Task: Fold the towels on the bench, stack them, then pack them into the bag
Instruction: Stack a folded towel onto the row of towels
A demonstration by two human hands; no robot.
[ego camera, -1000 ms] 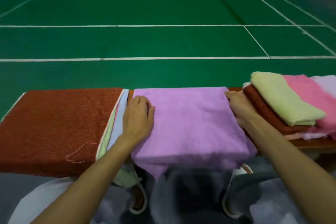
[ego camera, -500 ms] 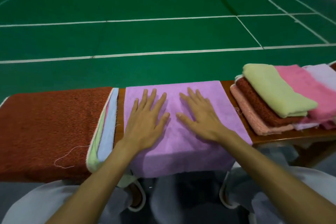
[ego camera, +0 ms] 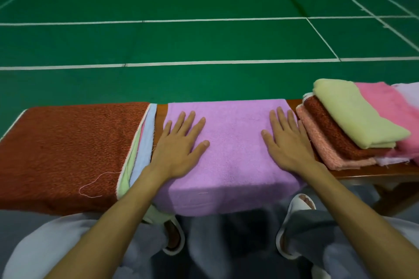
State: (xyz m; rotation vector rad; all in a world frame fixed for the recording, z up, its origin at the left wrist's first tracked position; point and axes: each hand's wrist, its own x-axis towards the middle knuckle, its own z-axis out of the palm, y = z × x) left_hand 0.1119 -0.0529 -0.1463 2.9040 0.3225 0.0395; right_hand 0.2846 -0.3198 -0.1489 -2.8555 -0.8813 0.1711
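Both palms lie flat with fingers spread on the purple towel (ego camera: 233, 142), the left hand (ego camera: 181, 142) near its left edge and the right hand (ego camera: 288, 140) near its right edge, well apart. That towel lies folded across the middle of the bench (ego camera: 367, 172), its near edge hanging over the front. It sits between a red towel (ego camera: 68, 149) spread over paler layers on the left and a stack on the right, where a yellow-green towel (ego camera: 353, 115) tops a dark red towel (ego camera: 328, 129) and a salmon towel (ego camera: 326, 149), with a pink towel (ego camera: 385, 106) just beside them.
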